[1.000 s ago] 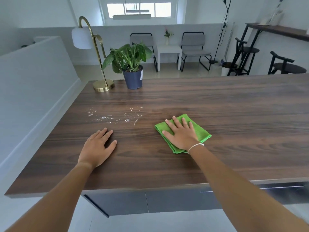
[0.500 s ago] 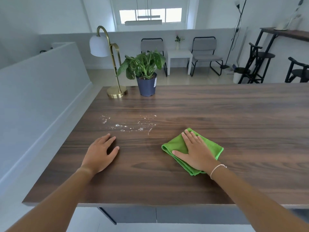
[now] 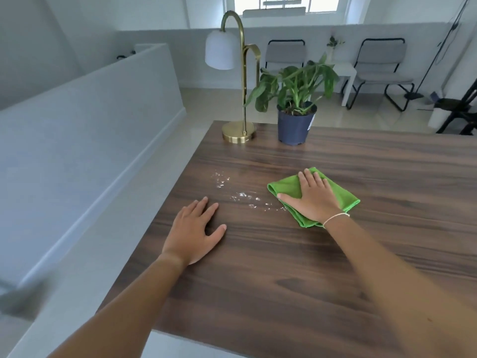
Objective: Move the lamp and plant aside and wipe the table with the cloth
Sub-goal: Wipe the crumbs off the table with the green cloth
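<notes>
A dark wooden table (image 3: pixel 361 254) fills the view. My right hand (image 3: pixel 313 196) lies flat, fingers spread, pressing a folded green cloth (image 3: pixel 338 193) onto it. White crumbs (image 3: pixel 242 196) are scattered just left of the cloth. My left hand (image 3: pixel 195 229) rests palm-down on the bare wood, holding nothing. At the table's far left corner stand a brass lamp (image 3: pixel 241 73) with a white shade and, to its right, a green plant in a dark blue pot (image 3: pixel 295 126).
A low white wall (image 3: pixel 90 120) runs along the table's left side. Beyond the far edge are two grey chairs (image 3: pixel 382 63), a small white side table (image 3: pixel 344 71) and black stools (image 3: pixel 462 109) at the right.
My right hand has slid the cloth left and away from me, up against the crumbs. The view has swung to the left. My left hand stays flat on the table.
</notes>
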